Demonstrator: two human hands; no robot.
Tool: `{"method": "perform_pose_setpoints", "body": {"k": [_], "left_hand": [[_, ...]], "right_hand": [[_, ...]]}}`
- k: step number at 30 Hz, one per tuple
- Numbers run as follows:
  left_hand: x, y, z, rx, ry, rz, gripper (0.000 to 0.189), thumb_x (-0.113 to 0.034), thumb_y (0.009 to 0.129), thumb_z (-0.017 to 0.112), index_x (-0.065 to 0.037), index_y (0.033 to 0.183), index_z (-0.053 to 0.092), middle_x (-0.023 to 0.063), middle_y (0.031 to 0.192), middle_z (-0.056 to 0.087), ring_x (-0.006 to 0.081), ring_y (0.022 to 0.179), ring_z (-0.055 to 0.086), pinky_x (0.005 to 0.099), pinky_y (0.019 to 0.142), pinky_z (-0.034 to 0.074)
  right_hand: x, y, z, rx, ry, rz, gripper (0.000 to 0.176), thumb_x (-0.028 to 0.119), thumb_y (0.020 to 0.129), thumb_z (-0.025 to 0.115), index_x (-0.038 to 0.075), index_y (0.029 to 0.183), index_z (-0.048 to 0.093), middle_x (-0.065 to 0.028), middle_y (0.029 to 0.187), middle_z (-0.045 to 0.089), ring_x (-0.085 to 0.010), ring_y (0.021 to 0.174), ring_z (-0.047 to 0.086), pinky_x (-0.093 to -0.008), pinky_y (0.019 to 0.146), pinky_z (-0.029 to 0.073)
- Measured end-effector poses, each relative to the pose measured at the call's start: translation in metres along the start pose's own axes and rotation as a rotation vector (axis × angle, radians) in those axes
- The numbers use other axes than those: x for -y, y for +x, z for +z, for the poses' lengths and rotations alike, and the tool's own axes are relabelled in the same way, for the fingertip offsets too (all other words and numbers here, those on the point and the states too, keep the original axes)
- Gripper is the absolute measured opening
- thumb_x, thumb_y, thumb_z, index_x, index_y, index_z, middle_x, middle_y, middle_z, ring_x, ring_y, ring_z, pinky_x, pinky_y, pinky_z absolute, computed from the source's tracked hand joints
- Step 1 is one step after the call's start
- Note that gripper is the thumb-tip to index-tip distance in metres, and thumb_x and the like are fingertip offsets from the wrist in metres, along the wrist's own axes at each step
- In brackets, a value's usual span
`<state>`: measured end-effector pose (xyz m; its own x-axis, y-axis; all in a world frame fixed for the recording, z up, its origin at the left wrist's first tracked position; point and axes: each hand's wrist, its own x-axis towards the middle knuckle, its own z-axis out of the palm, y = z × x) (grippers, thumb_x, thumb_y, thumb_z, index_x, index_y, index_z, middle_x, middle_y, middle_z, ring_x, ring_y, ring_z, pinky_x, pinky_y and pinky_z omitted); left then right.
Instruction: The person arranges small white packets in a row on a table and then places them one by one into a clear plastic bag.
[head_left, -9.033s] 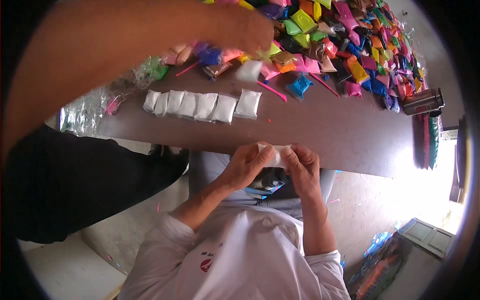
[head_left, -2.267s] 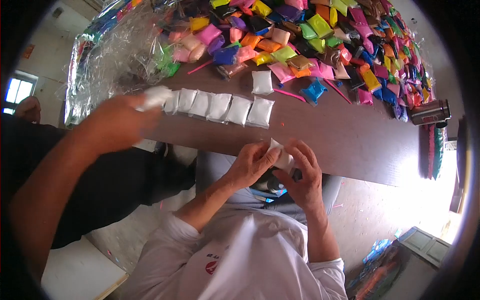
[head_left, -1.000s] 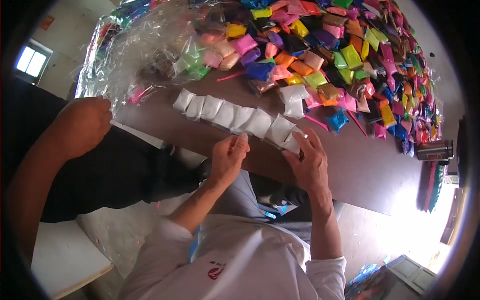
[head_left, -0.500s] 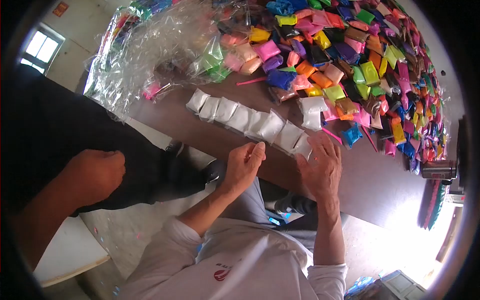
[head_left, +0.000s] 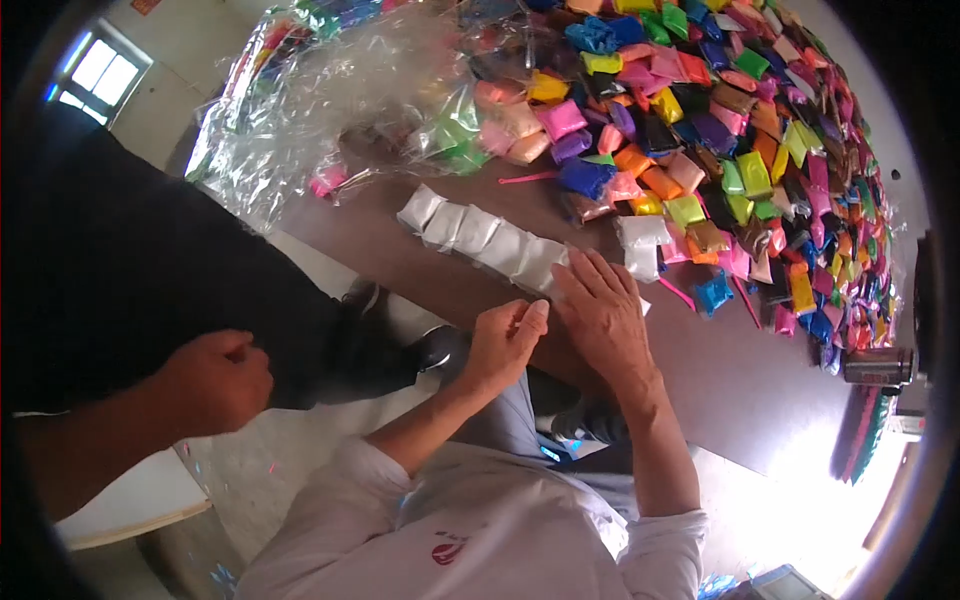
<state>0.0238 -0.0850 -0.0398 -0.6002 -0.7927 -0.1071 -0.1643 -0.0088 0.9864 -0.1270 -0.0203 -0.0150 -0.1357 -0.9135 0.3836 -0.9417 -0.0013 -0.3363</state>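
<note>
A row of several white packets [head_left: 478, 232] lies side by side on the brown table [head_left: 365, 225]. My right hand [head_left: 605, 312] rests flat over the right end of the row, fingers stretched out and close together, hiding the packets beneath. Just in front of the row is my left hand [head_left: 506, 345], its fingers curled and the thumb laid along them. Whatever may be inside those fingers is hidden. Two more white packets [head_left: 642, 245] lie beyond my right fingertips, at the edge of the coloured heap.
A large heap of colourful packets [head_left: 690, 130] covers the back right. Clear plastic bags [head_left: 340, 100] lie at the back left. Pink sticks [head_left: 677, 293] are near the heap; a metal cup [head_left: 878, 366] stands far right. At left, another person's hand [head_left: 218, 382] is curled.
My right hand has moved left and now covers the row's right-hand packets. My left hand stays curled near the row. The view has shifted slightly; the other person's hand appears lower.
</note>
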Motion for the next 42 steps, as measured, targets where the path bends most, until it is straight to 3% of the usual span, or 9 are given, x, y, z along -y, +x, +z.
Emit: {"method": "perform_pose_setpoints", "body": {"k": [19, 22, 24, 26, 29, 31, 32, 34, 42], "left_hand": [[-0.001, 0.0, -0.003, 0.009, 0.027, 0.039, 0.038, -0.031, 0.094, 0.052, 0.002, 0.076, 0.061, 0.0071, 0.062, 0.057, 0.0099, 0.059, 0.051, 0.0281, 0.053, 0.04], [0.001, 0.001, -0.001, -0.031, 0.047, 0.064, 0.038, -0.034, 0.092, 0.054, -0.003, 0.07, 0.058, -0.0021, 0.059, 0.05, 0.0055, 0.054, 0.044, 0.0233, 0.049, 0.036], [0.003, 0.001, 0.002, -0.019, 0.042, 0.101, 0.037, -0.033, 0.092, 0.055, -0.003, 0.07, 0.057, -0.0026, 0.058, 0.049, 0.0049, 0.054, 0.044, 0.0219, 0.049, 0.036], [0.008, 0.002, 0.0, 0.001, 0.022, 0.021, 0.038, -0.033, 0.092, 0.054, -0.004, 0.069, 0.057, -0.0034, 0.058, 0.048, 0.004, 0.054, 0.043, 0.0209, 0.048, 0.034], [-0.001, 0.0, -0.001, 0.023, 0.034, 0.043, 0.038, -0.034, 0.092, 0.055, -0.004, 0.069, 0.056, -0.0047, 0.058, 0.046, 0.0029, 0.053, 0.04, 0.021, 0.047, 0.031], [-0.002, 0.0, 0.002, 0.03, 0.022, 0.043, 0.038, -0.035, 0.092, 0.055, -0.004, 0.069, 0.056, -0.0051, 0.058, 0.045, 0.0027, 0.053, 0.04, 0.0212, 0.047, 0.03], [-0.002, 0.0, 0.003, 0.023, 0.027, 0.046, 0.038, -0.035, 0.092, 0.056, -0.004, 0.069, 0.056, -0.0051, 0.058, 0.045, 0.0027, 0.054, 0.039, 0.0212, 0.047, 0.03], [-0.003, 0.0, 0.0, -0.005, 0.045, 0.045, 0.038, -0.036, 0.092, 0.056, -0.004, 0.069, 0.056, -0.0052, 0.058, 0.045, 0.0026, 0.054, 0.039, 0.0212, 0.046, 0.03], [0.002, -0.011, -0.006, 0.17, 0.001, -0.023, 0.039, -0.039, 0.09, 0.058, -0.003, 0.076, 0.059, -0.0028, 0.065, 0.054, 0.0045, 0.061, 0.047, 0.0211, 0.054, 0.039]], "right_hand": [[0.006, 0.007, 0.009, 0.047, -0.026, -0.074, 0.04, 0.014, 0.075, 0.062, 0.009, 0.114, 0.059, -0.0136, 0.127, 0.053, -0.0298, 0.12, 0.048, -0.0452, 0.098, 0.037], [0.003, 0.005, 0.0, -0.096, 0.009, -0.068, 0.033, 0.01, 0.075, 0.061, 0.007, 0.108, 0.061, -0.0144, 0.119, 0.057, -0.0312, 0.113, 0.053, -0.0441, 0.094, 0.04], [-0.011, -0.005, -0.014, -0.397, 0.14, 0.107, 0.025, 0.004, 0.075, 0.059, 0.004, 0.1, 0.062, -0.0148, 0.106, 0.063, -0.0331, 0.1, 0.059, -0.0414, 0.085, 0.045], [-0.028, -0.012, -0.037, -0.471, -0.021, 0.333, 0.017, 0.0, 0.078, 0.056, 0.001, 0.094, 0.063, -0.0146, 0.092, 0.064, -0.0326, 0.085, 0.06, -0.0383, 0.074, 0.048], [-0.052, -0.012, -0.055, -0.513, 0.079, 0.474, 0.021, 0.003, 0.077, 0.06, 0.001, 0.097, 0.063, -0.0146, 0.09, 0.063, -0.0321, 0.083, 0.06, -0.0388, 0.074, 0.048], [-0.047, -0.002, -0.071, -0.307, 0.256, 0.673, 0.032, 0.007, 0.074, 0.066, 0.003, 0.106, 0.062, -0.0142, 0.098, 0.062, -0.032, 0.09, 0.059, -0.0397, 0.078, 0.047], [-0.051, 0.002, -0.07, -0.306, 0.259, 0.672, 0.032, 0.007, 0.074, 0.066, 0.003, 0.106, 0.062, -0.0142, 0.098, 0.062, -0.032, 0.09, 0.059, -0.0397, 0.078, 0.047], [-0.059, 0.012, -0.057, -0.254, -0.173, 0.197, 0.042, 0.012, 0.071, 0.071, 0.004, 0.111, 0.061, -0.014, 0.109, 0.06, -0.032, 0.099, 0.056, -0.0404, 0.084, 0.045], [-0.086, 0.027, -0.021, -0.241, -0.068, 0.066, 0.037, 0.012, 0.07, 0.068, 0.003, 0.106, 0.062, -0.0141, 0.102, 0.062, -0.0326, 0.097, 0.057, -0.0416, 0.086, 0.045]]}}
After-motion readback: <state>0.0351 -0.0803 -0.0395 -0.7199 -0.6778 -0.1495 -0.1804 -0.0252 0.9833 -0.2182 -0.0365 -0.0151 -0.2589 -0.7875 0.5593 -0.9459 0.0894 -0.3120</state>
